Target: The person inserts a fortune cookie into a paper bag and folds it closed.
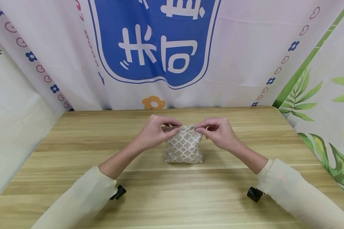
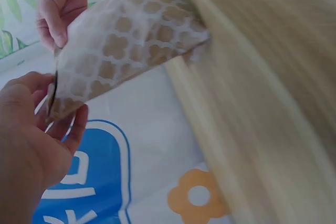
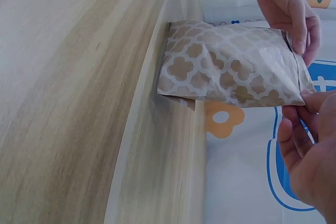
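Observation:
A small tan pouch with a white lattice pattern stands upright on the wooden table, its opening at the top. My left hand pinches the top edge at the left corner, thumb on the near side. At the right corner my right hand pinches the same edge between thumb and fingers. Seen from the left wrist, the pouch bulges somewhat and its rim shows as a dark slit. The right wrist view shows the pouch with its base against the tabletop. What lies inside is hidden.
The wooden table spreads around the pouch. Behind its far edge hangs a white curtain with a blue emblem. A leaf-patterned sheet hangs at the right. Black wrist devices sit below the sleeves.

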A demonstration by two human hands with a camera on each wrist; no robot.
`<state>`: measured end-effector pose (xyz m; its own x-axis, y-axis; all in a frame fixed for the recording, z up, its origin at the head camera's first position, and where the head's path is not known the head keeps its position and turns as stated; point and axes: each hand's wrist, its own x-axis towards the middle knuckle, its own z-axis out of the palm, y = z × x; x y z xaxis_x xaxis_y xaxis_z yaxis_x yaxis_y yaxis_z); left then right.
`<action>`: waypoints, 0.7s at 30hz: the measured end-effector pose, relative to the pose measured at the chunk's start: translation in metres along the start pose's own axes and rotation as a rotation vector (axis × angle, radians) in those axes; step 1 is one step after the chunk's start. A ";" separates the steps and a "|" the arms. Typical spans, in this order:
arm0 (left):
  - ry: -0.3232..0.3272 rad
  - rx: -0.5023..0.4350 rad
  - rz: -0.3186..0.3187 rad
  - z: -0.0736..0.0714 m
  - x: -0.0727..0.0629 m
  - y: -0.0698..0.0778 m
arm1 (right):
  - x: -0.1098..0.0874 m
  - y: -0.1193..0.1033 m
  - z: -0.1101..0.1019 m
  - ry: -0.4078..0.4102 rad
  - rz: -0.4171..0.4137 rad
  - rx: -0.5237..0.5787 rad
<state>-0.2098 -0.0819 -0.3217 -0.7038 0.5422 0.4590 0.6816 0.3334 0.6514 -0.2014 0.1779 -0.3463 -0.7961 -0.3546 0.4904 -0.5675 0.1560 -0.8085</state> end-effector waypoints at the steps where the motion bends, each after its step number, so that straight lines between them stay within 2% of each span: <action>1: -0.021 0.009 0.008 0.000 0.003 0.002 | 0.000 0.000 0.000 0.000 -0.005 -0.001; 4: -0.065 0.040 0.022 0.002 0.011 0.005 | 0.000 0.000 0.000 0.002 -0.012 -0.010; 8: -0.093 0.066 0.023 0.004 0.019 0.010 | -0.001 0.001 0.000 0.000 -0.019 -0.024; 21: -0.155 0.096 -0.071 0.009 0.033 0.016 | -0.002 0.005 -0.001 0.007 -0.018 -0.069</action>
<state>-0.2200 -0.0522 -0.3015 -0.7166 0.6244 0.3107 0.6527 0.4432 0.6144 -0.2028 0.1800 -0.3506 -0.7868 -0.3519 0.5071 -0.5949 0.2131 -0.7751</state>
